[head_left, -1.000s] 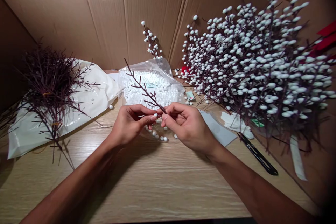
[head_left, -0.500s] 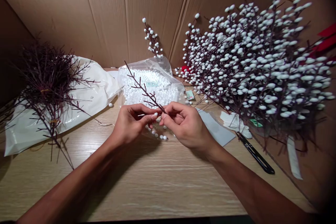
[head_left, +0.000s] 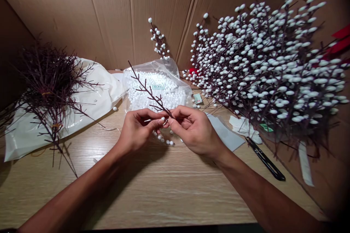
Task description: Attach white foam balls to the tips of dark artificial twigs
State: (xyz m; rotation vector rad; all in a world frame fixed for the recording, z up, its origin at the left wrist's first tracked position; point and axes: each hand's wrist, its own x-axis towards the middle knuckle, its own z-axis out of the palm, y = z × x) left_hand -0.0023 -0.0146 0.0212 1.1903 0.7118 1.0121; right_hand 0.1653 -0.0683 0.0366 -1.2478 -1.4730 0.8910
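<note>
My right hand (head_left: 193,127) is closed, pinching a dark brown artificial twig (head_left: 149,93) near its lower end. The twig slants up and to the left, its short side stubs bare. My left hand (head_left: 139,127) is closed too, with a small white foam ball (head_left: 163,119) between thumb and forefinger, close to the twig's lower part. Whether the ball touches a stub I cannot tell. Behind the hands lies a clear plastic bag (head_left: 171,93) full of white balls. Several loose white balls (head_left: 167,142) rest on the table just below the fingers.
A bundle of bare twigs (head_left: 49,76) lies on a white plastic bag (head_left: 90,120) at left. Many white-tipped branches (head_left: 268,65) are heaped at right. A black-handled knife (head_left: 268,162) lies beside my right forearm. Cardboard (head_left: 109,25) walls the back of the table (head_left: 175,196).
The twig's tip has shifted very slightly up and left. Both hands keep almost the same position and grip.
</note>
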